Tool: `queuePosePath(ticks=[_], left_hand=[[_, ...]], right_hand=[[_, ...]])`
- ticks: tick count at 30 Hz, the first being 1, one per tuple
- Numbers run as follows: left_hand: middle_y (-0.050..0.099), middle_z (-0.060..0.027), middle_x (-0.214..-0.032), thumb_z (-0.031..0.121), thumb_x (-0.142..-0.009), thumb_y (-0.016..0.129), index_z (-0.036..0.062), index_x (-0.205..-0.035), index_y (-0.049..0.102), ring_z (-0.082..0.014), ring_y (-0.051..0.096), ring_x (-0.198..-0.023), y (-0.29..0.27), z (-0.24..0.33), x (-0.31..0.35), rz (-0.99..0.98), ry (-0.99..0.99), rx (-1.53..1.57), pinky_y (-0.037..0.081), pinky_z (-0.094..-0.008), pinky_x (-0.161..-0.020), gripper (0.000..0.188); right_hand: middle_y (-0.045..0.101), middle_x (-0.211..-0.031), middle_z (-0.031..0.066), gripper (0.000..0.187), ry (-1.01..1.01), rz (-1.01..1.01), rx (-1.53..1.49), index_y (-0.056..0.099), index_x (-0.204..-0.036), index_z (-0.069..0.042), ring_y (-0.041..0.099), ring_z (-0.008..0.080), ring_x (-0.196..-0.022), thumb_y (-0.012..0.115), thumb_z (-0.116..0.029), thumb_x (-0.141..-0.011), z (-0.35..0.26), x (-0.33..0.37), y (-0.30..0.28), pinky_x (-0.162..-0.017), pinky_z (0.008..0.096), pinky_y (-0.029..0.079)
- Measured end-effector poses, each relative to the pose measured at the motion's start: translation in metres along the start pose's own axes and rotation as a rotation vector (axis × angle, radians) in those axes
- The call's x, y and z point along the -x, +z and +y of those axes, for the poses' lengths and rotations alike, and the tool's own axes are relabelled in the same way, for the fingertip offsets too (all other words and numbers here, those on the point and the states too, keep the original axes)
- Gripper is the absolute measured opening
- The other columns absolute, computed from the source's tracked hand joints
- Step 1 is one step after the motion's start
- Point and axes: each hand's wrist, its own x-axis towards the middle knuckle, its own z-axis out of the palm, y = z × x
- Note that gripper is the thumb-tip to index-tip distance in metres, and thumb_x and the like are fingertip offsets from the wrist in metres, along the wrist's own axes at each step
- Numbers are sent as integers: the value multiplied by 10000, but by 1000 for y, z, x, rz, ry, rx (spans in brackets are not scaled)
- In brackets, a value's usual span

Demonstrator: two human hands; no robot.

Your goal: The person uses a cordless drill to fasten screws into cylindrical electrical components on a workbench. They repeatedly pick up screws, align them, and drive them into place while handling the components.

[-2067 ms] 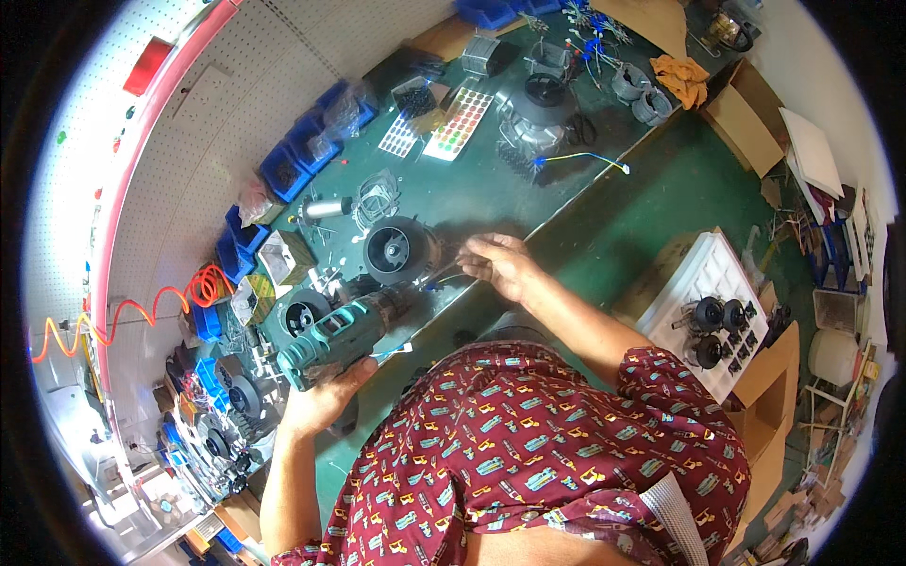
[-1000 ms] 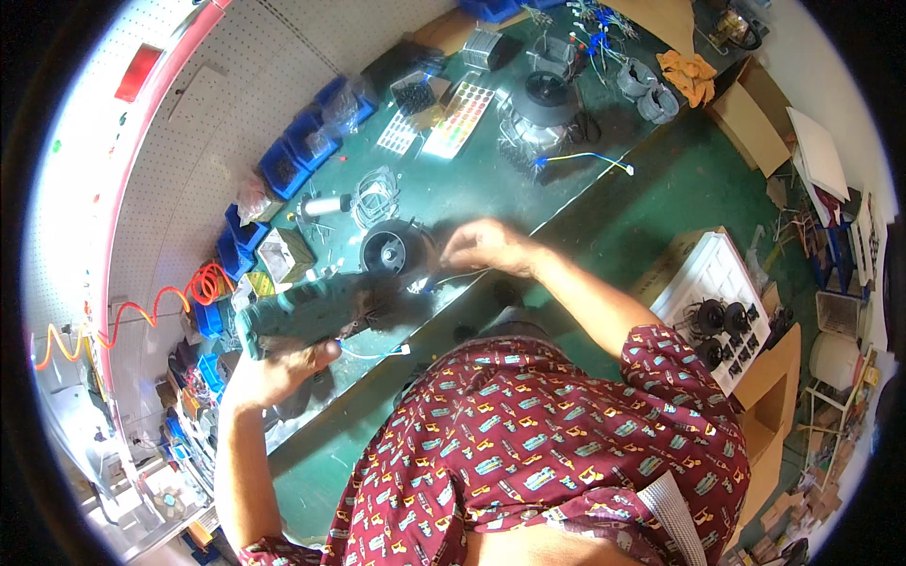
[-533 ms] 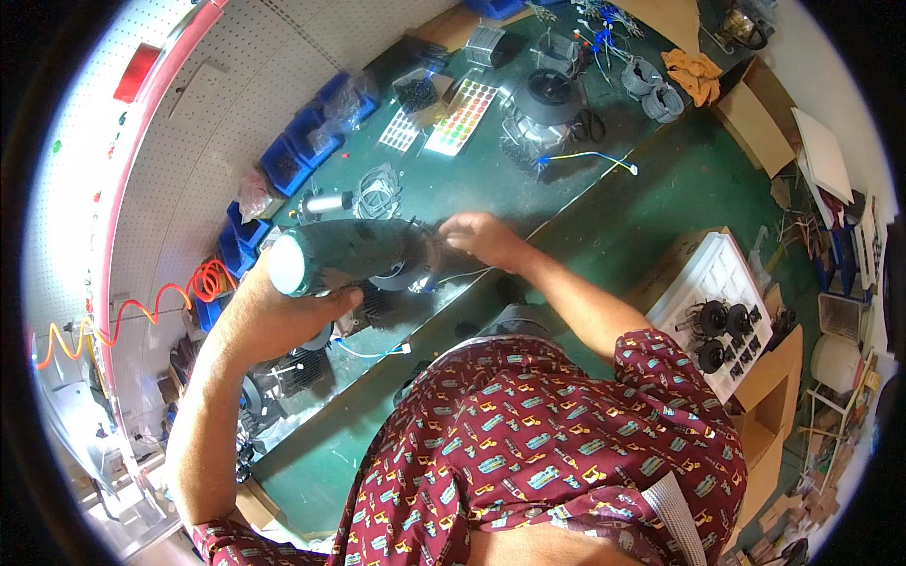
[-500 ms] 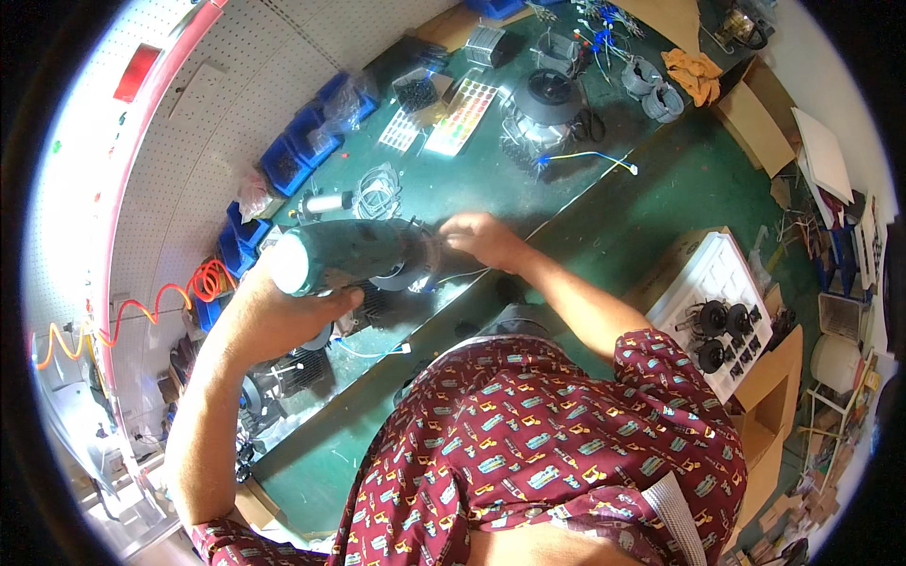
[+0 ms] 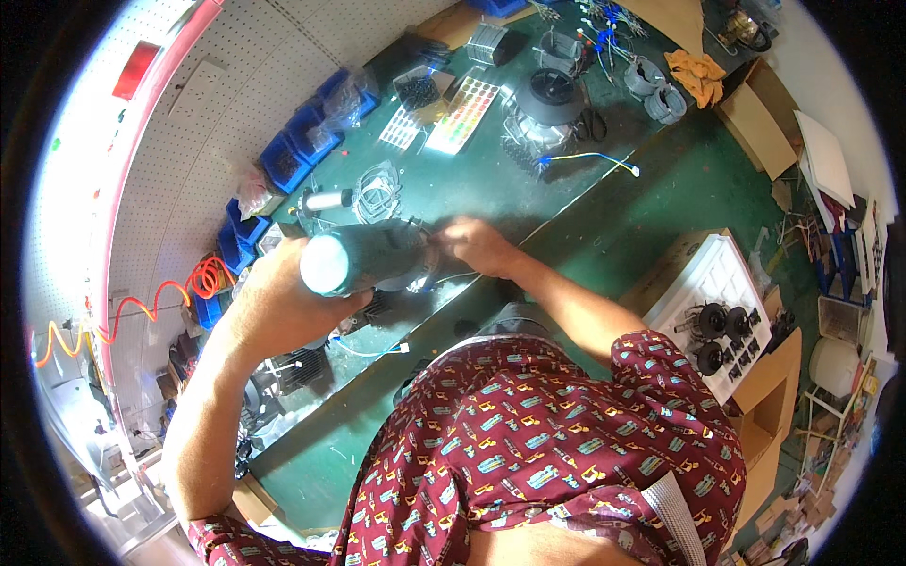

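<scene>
My left hand (image 5: pixel 274 307) grips a teal power screwdriver (image 5: pixel 363 259), held level with its nose pointing right over the green bench (image 5: pixel 491 184). My right hand (image 5: pixel 472 243) rests on the bench just beyond the tool's nose, fingers closed around a small part that I cannot make out. A dark round motor (image 5: pixel 377 302) lies under the tool, mostly hidden by it. White wires (image 5: pixel 373 351) trail from it along the bench's near edge.
Blue parts bins (image 5: pixel 293 156) line the pegboard wall at the left. A larger motor with a black fan (image 5: pixel 543 99), sticker sheets (image 5: pixel 462 113) and a wire coil (image 5: pixel 377 189) lie further back. A white tray with black motors (image 5: pixel 722 311) sits on a cardboard box at my right.
My left hand has lifted the teal screwdriver from the bench's left end and swung it right, over the motor. My right hand has stayed at the motor.
</scene>
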Motion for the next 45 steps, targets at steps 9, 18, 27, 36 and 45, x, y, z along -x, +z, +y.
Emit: queuePosePath(ticks=[9, 18, 27, 36, 45], left_hand=[[711, -98, -968, 147, -750, 825, 80, -1058, 702, -222, 671, -877, 4, -6, -11, -74, -36, -84, 540, -360, -807, 338], [725, -94, -900, 123, -739, 798, 53, -1078, 688, -205, 669, -782, 2, -1, -17, -64, -13, 35, 551, -343, -758, 363], [741, -107, -968, 117, -755, 791, 52, -1097, 691, -216, 687, -839, 11, -19, -19, -33, 52, 97, 555, -355, -793, 362], [713, -131, -932, 183, -782, 760, 48, -1065, 673, -248, 667, -800, -4, -2, -4, 107, 47, 276, 545, -371, -761, 326], [705, -55, -1046, 226, -883, 741, 66, -1224, 642, -168, 631, -943, 36, -33, 94, 325, -145, 401, 514, -345, -847, 390]], right_hand=[[591, -1155, 218, 686, -41, 72, 172, 610, -1272, -20, 569, 354, -1115, 836, -298, -688, 12, 3, 13, -994, 422, 457], [578, -1155, 249, 1012, -170, 232, 566, 577, -1289, -15, 555, 384, -1046, 921, -529, -488, 25, -5, 47, -957, 487, 469], [619, -1134, 174, 917, -268, 277, 487, 598, -1233, -30, 566, 372, -1015, 905, -510, -515, 24, -9, 50, -925, 481, 487], [630, -1132, 218, 863, 16, 147, 257, 598, -1239, -8, 581, 383, -1061, 891, -466, -568, 37, -7, 35, -958, 481, 478], [678, -1035, 132, 245, 626, 367, -758, 609, -1169, 48, 677, 244, -982, 513, 19, -946, 26, 69, -19, -865, 369, 578]])
